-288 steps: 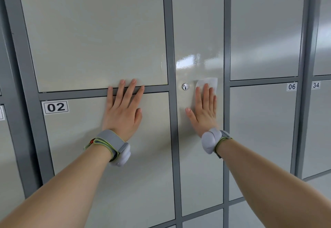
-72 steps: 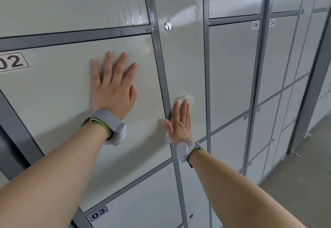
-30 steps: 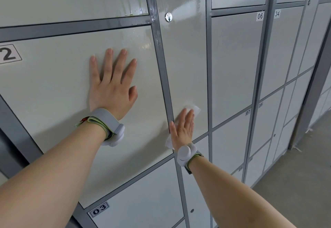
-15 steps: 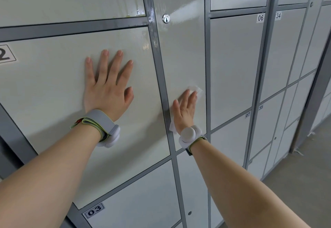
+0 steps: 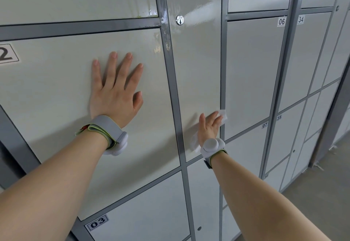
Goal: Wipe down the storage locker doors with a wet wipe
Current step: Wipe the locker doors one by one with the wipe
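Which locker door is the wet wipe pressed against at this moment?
The narrow door with the round key lock, between door 02 and door 06: the right hand presses the wet wipe near its right edge.

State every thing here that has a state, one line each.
left hand: flat, pressed on the wide door.
right hand: flat, pressing the wipe on the narrow door.
wipe: spread under the right hand, corner sticking out at the door's right edge.
narrow door: shut, streaky sheen near the lock.
lock: no key in it.
wide door: shut.
door 03: shut.
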`<act>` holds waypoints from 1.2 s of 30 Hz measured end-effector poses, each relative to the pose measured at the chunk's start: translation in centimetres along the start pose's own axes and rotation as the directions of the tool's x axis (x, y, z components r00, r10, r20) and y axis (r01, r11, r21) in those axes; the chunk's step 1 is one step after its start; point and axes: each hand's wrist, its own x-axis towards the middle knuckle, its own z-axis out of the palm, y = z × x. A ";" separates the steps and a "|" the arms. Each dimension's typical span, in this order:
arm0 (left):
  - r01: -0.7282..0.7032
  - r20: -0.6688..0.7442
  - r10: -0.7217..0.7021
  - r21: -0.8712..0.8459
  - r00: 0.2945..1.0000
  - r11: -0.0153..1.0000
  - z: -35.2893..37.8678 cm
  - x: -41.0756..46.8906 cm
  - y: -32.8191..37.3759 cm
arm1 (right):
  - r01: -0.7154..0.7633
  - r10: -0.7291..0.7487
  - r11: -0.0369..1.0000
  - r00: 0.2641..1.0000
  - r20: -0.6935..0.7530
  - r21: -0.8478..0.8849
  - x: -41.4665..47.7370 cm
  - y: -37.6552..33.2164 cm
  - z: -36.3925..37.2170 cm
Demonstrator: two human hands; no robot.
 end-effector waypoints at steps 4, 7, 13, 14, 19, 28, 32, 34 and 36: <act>0.003 -0.019 -0.003 -0.002 1.000 1.000 0.2 0.0 -0.1 | 0.187 -0.188 0.982 0.982 -0.022 -0.039 1.3 -2.4 -0.4; 0.001 -0.034 -0.001 0.007 0.999 1.000 0.3 0.0 -0.1 | 0.277 -0.279 0.957 0.960 -0.009 -0.082 2.2 -2.8 -0.9; 0.003 -0.026 -0.002 0.020 1.000 1.000 0.3 0.0 0.0 | 0.182 -0.185 0.980 0.982 -0.035 -0.085 1.9 -0.1 -0.4; 0.001 -0.028 -0.001 0.026 1.000 1.000 0.3 0.0 0.0 | 0.136 -0.139 0.987 0.990 -0.035 -0.091 1.6 0.7 -0.4; 0.000 -0.032 0.001 0.026 0.999 1.000 0.3 0.0 0.0 | -0.135 0.136 0.988 0.991 0.001 -0.075 0.1 3.1 -1.0; 0.001 -0.043 -0.001 0.009 0.999 1.000 0.3 0.0 0.0 | 0.232 -0.230 0.967 0.973 0.029 -0.104 0.3 -1.8 -0.3; 0.000 -0.042 0.000 0.010 0.999 1.000 0.3 0.0 -0.1 | 0.305 -0.305 0.944 0.952 0.019 -0.121 0.0 -1.7 0.3; -0.003 -0.044 0.004 0.010 0.999 1.000 0.3 0.0 -0.1 | 0.261 -0.260 0.957 0.965 0.025 -0.127 -0.5 -0.5 0.5; -0.005 -0.044 0.006 0.009 0.999 1.000 0.3 0.0 -0.1 | 0.181 -0.180 0.975 0.983 0.022 -0.128 -1.0 0.7 0.7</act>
